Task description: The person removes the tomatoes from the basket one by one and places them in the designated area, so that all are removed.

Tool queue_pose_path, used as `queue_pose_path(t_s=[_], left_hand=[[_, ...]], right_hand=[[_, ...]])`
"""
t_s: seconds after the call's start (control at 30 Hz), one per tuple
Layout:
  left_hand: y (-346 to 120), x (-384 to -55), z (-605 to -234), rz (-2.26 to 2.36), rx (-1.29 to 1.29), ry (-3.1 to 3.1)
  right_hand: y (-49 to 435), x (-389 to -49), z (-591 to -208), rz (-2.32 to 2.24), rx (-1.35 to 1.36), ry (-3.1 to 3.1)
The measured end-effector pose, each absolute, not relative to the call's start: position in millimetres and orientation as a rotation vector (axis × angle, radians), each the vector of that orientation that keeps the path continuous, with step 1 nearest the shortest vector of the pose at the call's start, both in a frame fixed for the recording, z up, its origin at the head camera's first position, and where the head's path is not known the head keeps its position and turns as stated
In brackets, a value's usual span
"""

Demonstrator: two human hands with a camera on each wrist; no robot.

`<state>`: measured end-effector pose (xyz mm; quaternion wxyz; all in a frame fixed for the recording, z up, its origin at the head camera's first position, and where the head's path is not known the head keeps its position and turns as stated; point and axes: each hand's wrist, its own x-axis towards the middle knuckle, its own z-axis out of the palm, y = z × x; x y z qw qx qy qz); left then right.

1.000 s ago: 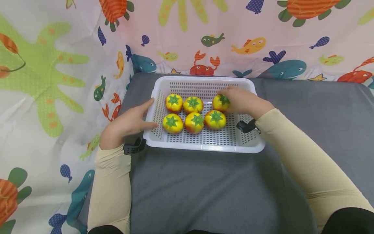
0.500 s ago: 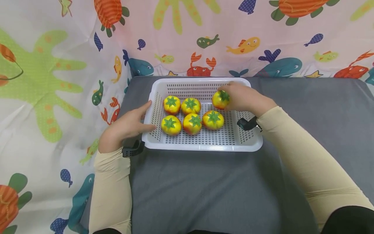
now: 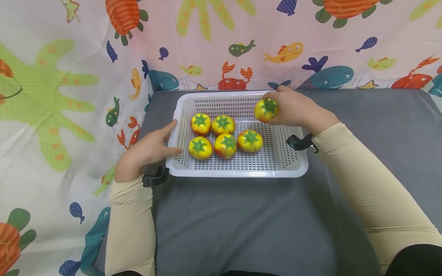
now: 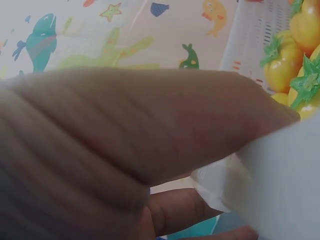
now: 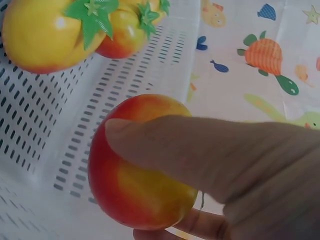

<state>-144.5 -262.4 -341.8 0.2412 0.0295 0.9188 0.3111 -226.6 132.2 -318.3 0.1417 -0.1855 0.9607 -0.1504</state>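
In the head view my right hand (image 3: 295,109) holds a yellow-and-red tomato (image 3: 266,110) with a green star-shaped calyx, over the back right part of a white plastic basket (image 3: 238,173). The right wrist view shows the thumb across this glossy tomato (image 5: 150,200) and fingertips under its far side. My left hand (image 3: 146,149) grips the basket's left end, thumb over the rim. In the left wrist view that thumb (image 4: 165,115) lies across the rim, with fingers (image 4: 182,210) below on the outside. Several like tomatoes (image 3: 225,145) sit in the basket's left and middle.
Grey cloth (image 3: 235,222) covers the table under the basket. A sea-animal printed curtain (image 3: 207,46) stands right behind the table and along its left side. Slots pierce the basket's floor and walls. Both wrists carry black straps, the right strap (image 3: 298,142) overlapping the basket's right wall.
My right hand has lifted the tomato up and back to the right, away from the others. My left hand stays at the basket's left end. The head view has shifted slightly.
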Motion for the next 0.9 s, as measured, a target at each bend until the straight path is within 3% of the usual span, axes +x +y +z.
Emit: queue_pose_path(t_s=[0.9], left_hand=[[-263.5,-146.4,-345.0,0.851,0.108,2.537]], right_hand=[[189.4,-202.8,-287.3,-0.521,-0.386,2.934]])
